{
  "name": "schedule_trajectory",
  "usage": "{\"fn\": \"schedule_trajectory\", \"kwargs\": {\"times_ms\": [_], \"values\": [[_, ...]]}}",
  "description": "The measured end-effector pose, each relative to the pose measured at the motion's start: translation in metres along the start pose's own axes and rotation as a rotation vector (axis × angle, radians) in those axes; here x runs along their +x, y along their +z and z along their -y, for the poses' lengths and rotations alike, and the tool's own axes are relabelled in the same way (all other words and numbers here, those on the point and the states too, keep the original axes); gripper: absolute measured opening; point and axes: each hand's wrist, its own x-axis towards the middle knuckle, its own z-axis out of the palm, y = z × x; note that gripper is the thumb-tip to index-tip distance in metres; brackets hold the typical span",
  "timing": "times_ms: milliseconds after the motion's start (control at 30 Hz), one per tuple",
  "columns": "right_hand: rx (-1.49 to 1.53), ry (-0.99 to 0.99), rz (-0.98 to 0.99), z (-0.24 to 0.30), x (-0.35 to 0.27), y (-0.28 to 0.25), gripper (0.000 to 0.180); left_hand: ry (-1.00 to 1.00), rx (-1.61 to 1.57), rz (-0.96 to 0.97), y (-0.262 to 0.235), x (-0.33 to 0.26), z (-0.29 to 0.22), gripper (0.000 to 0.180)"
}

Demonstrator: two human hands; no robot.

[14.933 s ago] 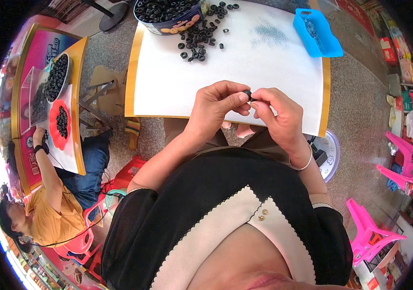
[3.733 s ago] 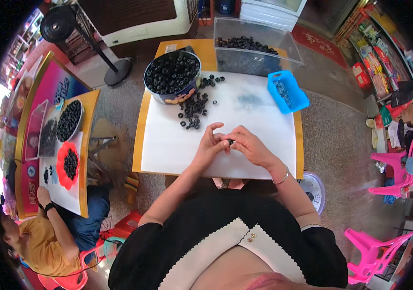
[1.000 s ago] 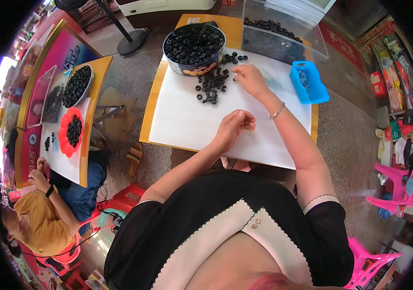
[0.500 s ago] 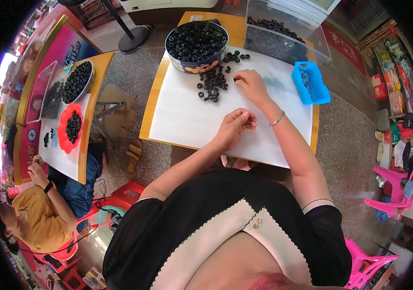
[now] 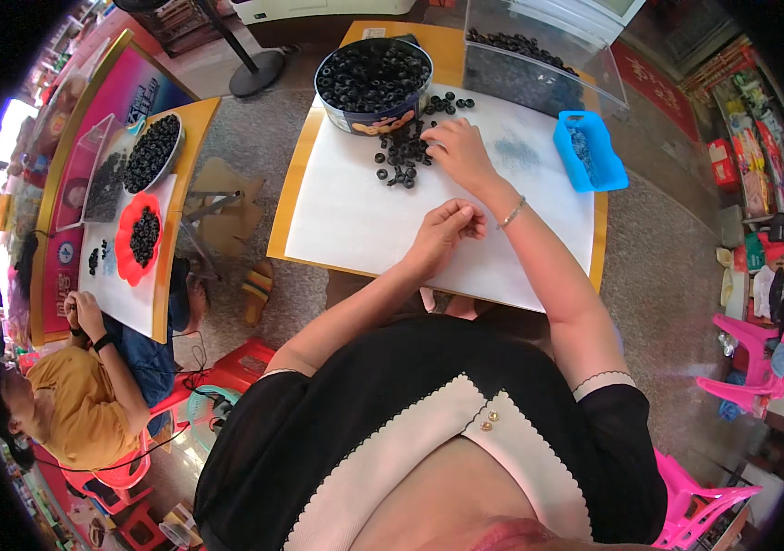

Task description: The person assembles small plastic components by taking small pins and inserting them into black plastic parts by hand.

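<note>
A loose pile of small black round parts, some with a hole in the middle, lies on the white-covered table. My right hand is at the right edge of this pile. Its fingers are bent in a pinch at a small black part, mostly hidden by the fingertips. Lower down, my left hand is closed above the white sheet, thumb pressed against the fingers; whatever they hold is hidden. Behind the pile stands a round tub heaped with the same black parts.
A blue plastic basket with small bits inside stands at the table's right edge. Far right is a clear bin of black parts. At a left-hand table, another person sits near a red dish and a bowl of black parts.
My right hand has moved left and slightly up, reaching the pile with its fingertips. My left hand has barely moved. The other person's hands have come together lower by their table.
</note>
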Motion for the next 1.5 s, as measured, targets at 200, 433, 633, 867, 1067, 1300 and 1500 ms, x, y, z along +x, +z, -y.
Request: {"fn": "schedule_trajectory", "kwargs": {"times_ms": [200,433,633,867,1067,1300,1500], "values": [[0.051,0.022,0.035,-0.004,0.003,0.003,0.013,0.008,-0.023,0.022,-0.002,0.000,0.003,0.019],[0.387,0.249,-0.169,0.011,-0.034,-0.035,0.013,-0.024,-0.080,-0.058,-0.002,-0.001,-0.002,0.020],[0.503,0.341,-0.220,0.052,-0.079,-0.063,0.019,-0.037,-0.199,-0.087,-0.005,0.004,-0.013,0.027],[0.266,0.152,-0.255,0.059,-0.097,-0.060,0.018,-0.034,-0.243,-0.098,-0.007,0.007,-0.006,0.025],[0.491,0.273,-0.215,0.066,-0.106,-0.067,0.022,-0.061,-0.281,-0.032,-0.012,0.001,-0.006,0.024],[0.530,0.334,-0.195,0.073,-0.113,-0.073,0.022,-0.053,-0.233,-0.037,-0.008,0.000,-0.007,0.022],[0.571,0.412,-0.163,0.075,-0.119,-0.077,0.021,0.002,-0.088,-0.062,-0.003,-0.002,-0.004,0.024]]}}
